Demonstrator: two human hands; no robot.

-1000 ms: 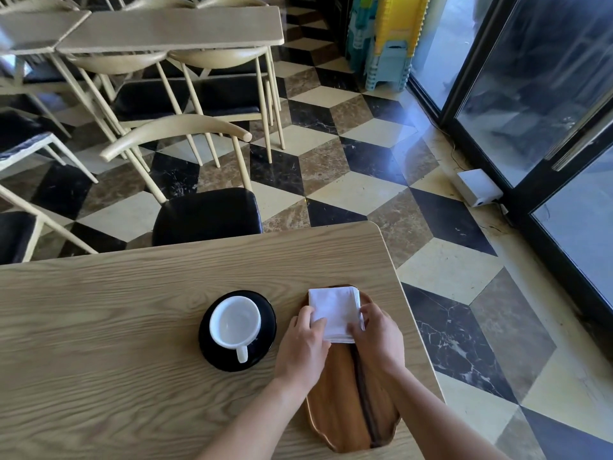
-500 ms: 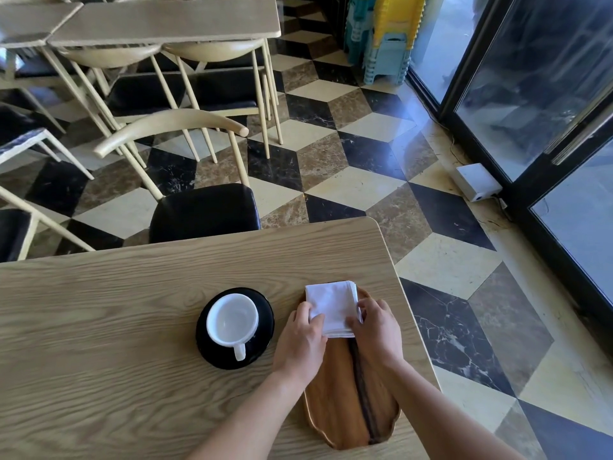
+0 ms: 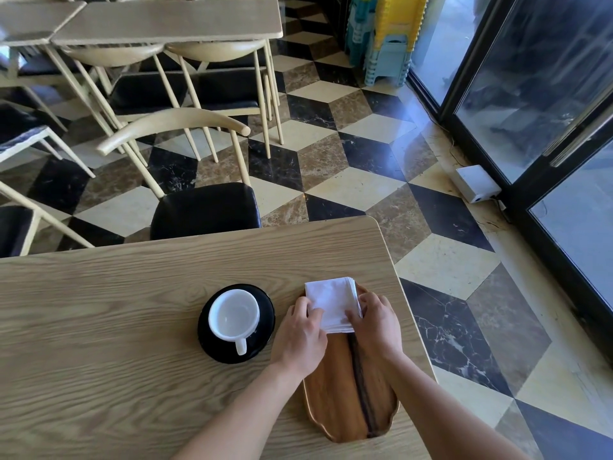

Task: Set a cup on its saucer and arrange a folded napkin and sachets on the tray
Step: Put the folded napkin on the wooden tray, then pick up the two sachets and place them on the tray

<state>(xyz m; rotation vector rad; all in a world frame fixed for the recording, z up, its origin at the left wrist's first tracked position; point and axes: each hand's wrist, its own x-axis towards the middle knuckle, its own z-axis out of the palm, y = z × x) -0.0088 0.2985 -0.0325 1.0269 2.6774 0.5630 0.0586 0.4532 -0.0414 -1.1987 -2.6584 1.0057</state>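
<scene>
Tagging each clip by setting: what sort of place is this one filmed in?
Probably a café or small restaurant: matching wooden tables with black-cushioned chairs, glass doors, and a cup on its saucer beside a wooden serving tray.

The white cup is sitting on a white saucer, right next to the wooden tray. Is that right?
Not quite. The head view shows the white cup sitting on a black saucer, not a white one. It is right next to the wooden tray, as you said.
</scene>
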